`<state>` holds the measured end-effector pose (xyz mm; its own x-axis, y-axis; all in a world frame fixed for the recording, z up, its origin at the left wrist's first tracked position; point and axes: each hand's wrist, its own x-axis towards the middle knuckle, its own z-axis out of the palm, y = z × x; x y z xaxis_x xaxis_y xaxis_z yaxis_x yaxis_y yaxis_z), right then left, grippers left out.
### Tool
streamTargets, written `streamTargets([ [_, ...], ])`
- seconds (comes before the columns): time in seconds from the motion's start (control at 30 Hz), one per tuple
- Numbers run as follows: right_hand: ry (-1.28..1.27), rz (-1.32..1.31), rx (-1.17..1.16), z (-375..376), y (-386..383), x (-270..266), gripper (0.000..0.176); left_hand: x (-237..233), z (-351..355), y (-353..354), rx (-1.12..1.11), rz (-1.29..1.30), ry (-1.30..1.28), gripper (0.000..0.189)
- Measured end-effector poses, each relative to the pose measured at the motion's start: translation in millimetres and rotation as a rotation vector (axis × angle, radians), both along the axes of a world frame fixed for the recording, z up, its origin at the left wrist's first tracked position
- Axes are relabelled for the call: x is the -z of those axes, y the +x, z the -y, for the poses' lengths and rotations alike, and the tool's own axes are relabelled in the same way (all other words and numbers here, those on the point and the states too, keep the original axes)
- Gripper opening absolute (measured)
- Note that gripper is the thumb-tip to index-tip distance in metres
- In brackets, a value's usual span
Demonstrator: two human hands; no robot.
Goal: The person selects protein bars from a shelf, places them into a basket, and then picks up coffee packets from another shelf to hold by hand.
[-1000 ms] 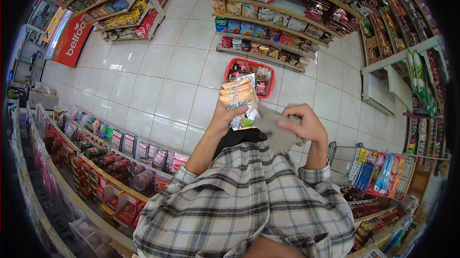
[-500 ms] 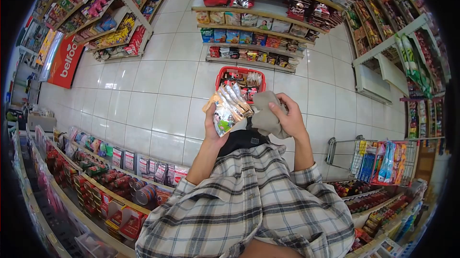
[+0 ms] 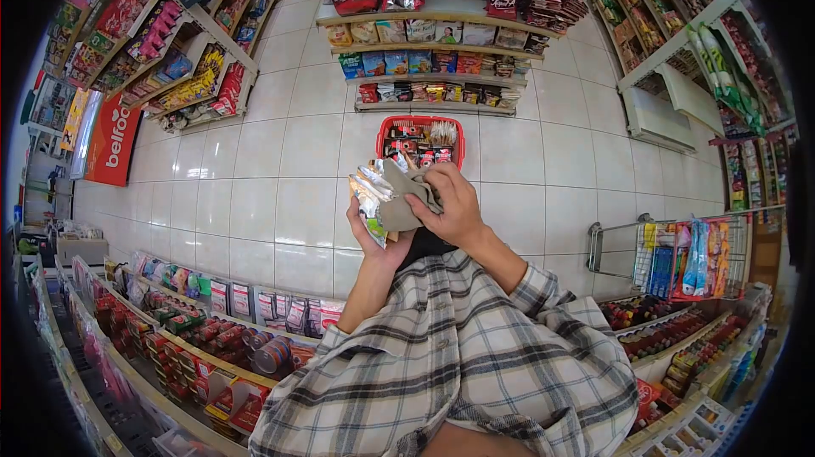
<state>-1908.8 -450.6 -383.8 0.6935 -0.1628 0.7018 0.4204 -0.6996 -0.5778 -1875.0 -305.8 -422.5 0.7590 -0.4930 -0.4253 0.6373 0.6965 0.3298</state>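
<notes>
My left hand (image 3: 373,240) is closed around a bunch of shiny sachets (image 3: 367,194), held in front of my body. A grey-brown cloth (image 3: 403,202) is gripped in my right hand (image 3: 452,209), its fingers bent over the folds. The cloth lies against the sachets and covers part of them. Just beyond both hands, a red basket (image 3: 463,147) stands on the floor with dark packets and a row of pale sachets inside. The hands partly hide its near side.
Ahead stands a shelf unit (image 3: 437,79) stocked with coffee bags and packets. Other stocked shelves (image 3: 204,321) line the left and lower side. A wire cart (image 3: 692,257) with colourful packs is at right. White floor tiles (image 3: 297,147) lie around the basket.
My right hand has moved left with the cloth, from beside the sachets onto them. The left hand has shifted slightly left, still holding the sachets.
</notes>
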Motion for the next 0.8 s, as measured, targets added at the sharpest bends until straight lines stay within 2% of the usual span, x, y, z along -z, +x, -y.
streamTargets([
  [0.23,0.103,-0.037,0.1,2.0,2.8,18.0,0.041,8.9,-3.7,-1.6,-0.02,0.001,-0.019,0.077],
  [0.63,0.201,-0.132,0.06,6.6,1.0,33.2,0.043,3.6,-13.9,2.3,-0.031,-0.006,-0.098,0.079],
  [0.8,0.186,-0.198,0.114,7.1,3.2,30.7,0.039,6.5,-22.9,11.6,-0.074,0.08,-0.067,0.082],
])
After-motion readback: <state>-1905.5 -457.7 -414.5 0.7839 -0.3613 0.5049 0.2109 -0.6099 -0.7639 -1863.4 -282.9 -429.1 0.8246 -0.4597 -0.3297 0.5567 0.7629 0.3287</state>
